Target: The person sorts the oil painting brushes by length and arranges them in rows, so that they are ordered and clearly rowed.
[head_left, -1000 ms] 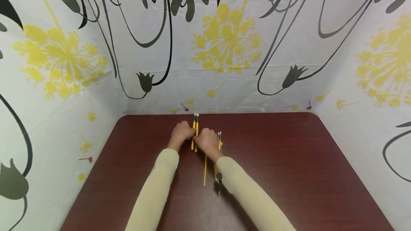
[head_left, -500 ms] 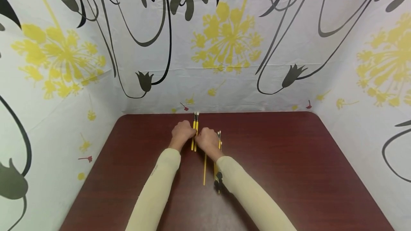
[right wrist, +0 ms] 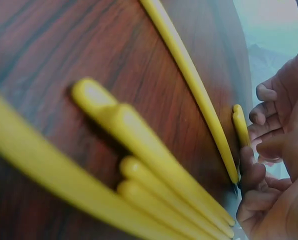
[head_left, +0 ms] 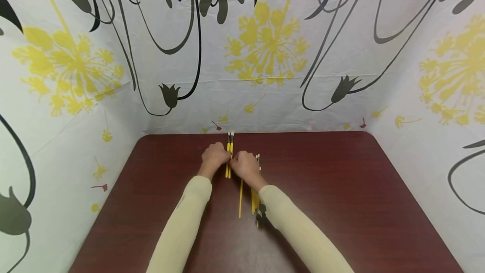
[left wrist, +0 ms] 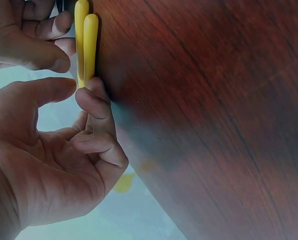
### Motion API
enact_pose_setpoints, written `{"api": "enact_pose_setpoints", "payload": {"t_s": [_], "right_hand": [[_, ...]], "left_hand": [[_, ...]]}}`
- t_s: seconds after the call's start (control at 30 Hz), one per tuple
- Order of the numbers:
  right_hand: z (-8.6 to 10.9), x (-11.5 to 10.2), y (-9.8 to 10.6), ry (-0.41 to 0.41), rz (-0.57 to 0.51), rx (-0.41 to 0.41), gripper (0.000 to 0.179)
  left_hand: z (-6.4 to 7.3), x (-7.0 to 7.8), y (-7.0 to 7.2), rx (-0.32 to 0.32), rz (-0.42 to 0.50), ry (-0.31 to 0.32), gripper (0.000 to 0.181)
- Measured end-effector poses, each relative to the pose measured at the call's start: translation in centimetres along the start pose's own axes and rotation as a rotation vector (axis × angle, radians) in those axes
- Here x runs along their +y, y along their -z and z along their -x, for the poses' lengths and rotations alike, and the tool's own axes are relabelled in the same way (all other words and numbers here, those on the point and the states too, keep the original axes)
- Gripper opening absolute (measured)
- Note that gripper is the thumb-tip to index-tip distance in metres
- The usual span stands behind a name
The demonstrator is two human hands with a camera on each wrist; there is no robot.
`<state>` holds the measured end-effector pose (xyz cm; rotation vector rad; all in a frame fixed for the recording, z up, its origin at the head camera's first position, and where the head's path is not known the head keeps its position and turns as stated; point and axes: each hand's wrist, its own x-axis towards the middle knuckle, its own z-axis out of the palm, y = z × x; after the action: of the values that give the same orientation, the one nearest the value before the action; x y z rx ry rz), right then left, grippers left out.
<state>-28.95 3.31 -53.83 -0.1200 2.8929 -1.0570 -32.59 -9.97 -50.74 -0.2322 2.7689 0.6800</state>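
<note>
Two yellow brushes [head_left: 229,171] run lengthwise toward the far edge of the counter [head_left: 322,201]; left of them, the left hand [head_left: 216,154] pinches them; just right, the right hand's [head_left: 244,164] grip I can't tell.

The left arm [head_left: 179,226] and right arm [head_left: 303,226] reach forward in long pale-yellow sleeves, slanting inward from either side. The left hand [head_left: 214,155] and right hand [head_left: 245,164] sit just beside each other, backs upward, the right slightly nearer the body. The left fingers [left wrist: 99,145] bend inward, its thumb [left wrist: 56,90] near the index fingertip. The right fingers [right wrist: 259,200] are also bent.
</note>
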Motion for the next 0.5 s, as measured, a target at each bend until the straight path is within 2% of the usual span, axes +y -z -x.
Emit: {"api": "enact_pose_setpoints", "payload": {"t_s": [0.03,0.07,0.27,0.3,0.33,0.5], "right_hand": [[0.1,0.1,0.0,0.011,-0.003,-0.003,0.047],[0.1,0.2,0.1,0.023,0.000,-0.004,0.045],[0.8,0.5,1.0,0.115,0.012,-0.013,0.023],[1.0,0.5,1.3,0.129,0.014,-0.015,0.021],[1.1,0.6,1.5,0.141,0.020,-0.014,0.019],[1.8,0.8,2.6,0.188,0.022,-0.003,0.016]], "left_hand": [[0.1,0.0,0.0,-0.004,0.005,-0.002,0.039],[-0.4,-0.4,-0.2,0.003,0.010,-0.025,0.040],[0.3,-0.4,-0.1,0.011,0.026,-0.050,0.043],[1.0,0.0,0.2,0.008,0.023,-0.035,0.043],[1.1,0.0,0.2,0.017,0.019,-0.037,0.043],[1.5,-0.1,-0.3,0.132,0.009,-0.072,0.040]]}}
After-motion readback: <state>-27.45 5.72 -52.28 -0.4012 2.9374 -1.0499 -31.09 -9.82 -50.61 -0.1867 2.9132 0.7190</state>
